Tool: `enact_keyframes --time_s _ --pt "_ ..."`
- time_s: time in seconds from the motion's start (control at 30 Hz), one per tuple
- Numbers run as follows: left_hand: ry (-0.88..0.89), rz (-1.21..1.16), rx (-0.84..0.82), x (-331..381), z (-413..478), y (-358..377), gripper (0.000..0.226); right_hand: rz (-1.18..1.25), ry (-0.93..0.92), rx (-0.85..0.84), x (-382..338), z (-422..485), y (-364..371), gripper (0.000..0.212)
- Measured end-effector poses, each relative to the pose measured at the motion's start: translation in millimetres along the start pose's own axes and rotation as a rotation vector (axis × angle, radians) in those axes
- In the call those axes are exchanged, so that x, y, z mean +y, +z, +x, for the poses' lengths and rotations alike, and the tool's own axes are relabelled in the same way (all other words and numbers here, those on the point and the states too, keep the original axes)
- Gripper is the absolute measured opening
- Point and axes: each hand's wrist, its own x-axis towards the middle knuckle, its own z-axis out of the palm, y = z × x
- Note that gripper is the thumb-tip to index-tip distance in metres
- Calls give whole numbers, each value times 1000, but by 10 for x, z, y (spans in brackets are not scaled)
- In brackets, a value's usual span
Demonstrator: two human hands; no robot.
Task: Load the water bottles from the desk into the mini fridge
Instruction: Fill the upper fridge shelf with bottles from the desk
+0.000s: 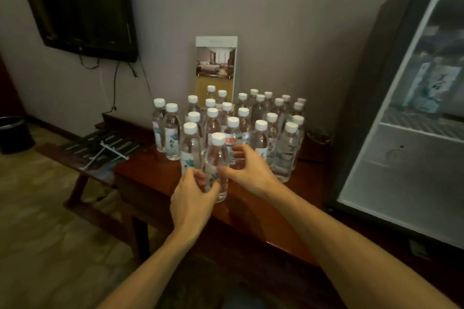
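- We see clear plastic water bottles [286,155] with white screw caps [291,127]. Their labels are white, with blue-green splashes and dark brush characters.
- One paper label [232,141] mid-cluster is red and white.
- Our glossy wooden bench [251,203] is reddish brown.
- The boxy mini fridge [359,108] is black, and pale grey-white inside its frame.
- The tall upright card [216,68] is pale grey-green, with a gold-brown room photo.
- The flat wall screen [82,2] is black.
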Motion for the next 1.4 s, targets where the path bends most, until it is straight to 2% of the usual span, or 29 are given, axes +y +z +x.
enact_keyframes --time_s 0.07,0.2,0.3,0.43,0.53,0.63,0.73,0.97,1.07,1.17,1.3,1.4 --pt "-7 -11 -81 -158 47 23 45 24 -4 -11 -40 58 142 51" --pt "-31 -87 -312 -287 117 100 68 33 -13 49 -65 179 369 54" --pt "-41 -128 -313 -334 150 184 66 25 -8 96 -41 227 426 56" --pt "-46 -163 -293 -284 143 233 54 -19 -12 75 -30 225 340 52" --pt "-22 -191 -325 -203 110 268 57 -50 -14 47 -46 154 163 39" --pt "12 -215 -332 -35 66 284 61 -58 -36 14 -85 61 -111 41" --pt "66 -206 -350 264 12 294 74 -84 -50 2 -177 -37 -475 52" --pt "288 -166 -417 1196 -166 384 82 -22 -37 87 -259 -423 -1483 39" --pt "373 -195 -464 1583 -290 430 65 -9 -25 137 -296 -661 -1904 27" --pt "435 -227 -502 2009 -431 499 53 0 2 208 -321 -916 -2311 26" --pt "484 -238 -543 2535 -556 687 49 48 45 323 -262 -1168 -2780 25" --pt "502 -232 -584 2855 -599 856 52 150 104 425 -182 -1246 -3006 36"
